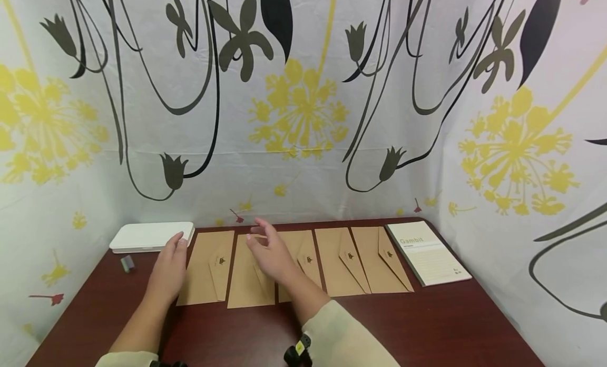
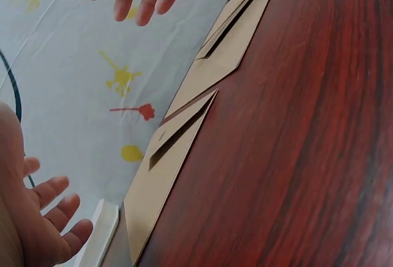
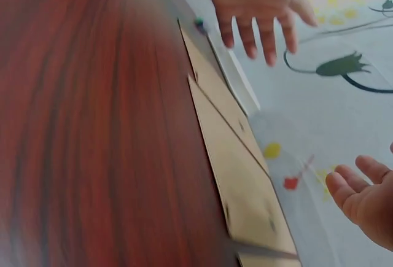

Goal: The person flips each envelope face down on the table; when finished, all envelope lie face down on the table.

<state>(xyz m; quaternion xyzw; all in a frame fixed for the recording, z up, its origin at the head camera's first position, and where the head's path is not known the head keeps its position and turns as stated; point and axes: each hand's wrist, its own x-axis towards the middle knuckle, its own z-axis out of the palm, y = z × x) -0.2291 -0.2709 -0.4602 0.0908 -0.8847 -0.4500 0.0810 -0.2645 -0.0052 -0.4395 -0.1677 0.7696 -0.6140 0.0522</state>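
Left hand (image 1: 167, 272) and right hand (image 1: 273, 255), both released and loosely extended, raised near a row of five brown envelopes (image 1: 334, 261) on the table (image 1: 227, 335); beside the row, a white case (image 1: 150, 236) (left) and a notebook (image 1: 429, 254) (right).

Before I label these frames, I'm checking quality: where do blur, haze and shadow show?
Head view: sharp enough to read "Gambit" on the notebook; right wrist view: envelopes look soft, and pale haze crosses the table near the top; left wrist view: the table's grain is clearer, with dark shadow along the envelope flaps.
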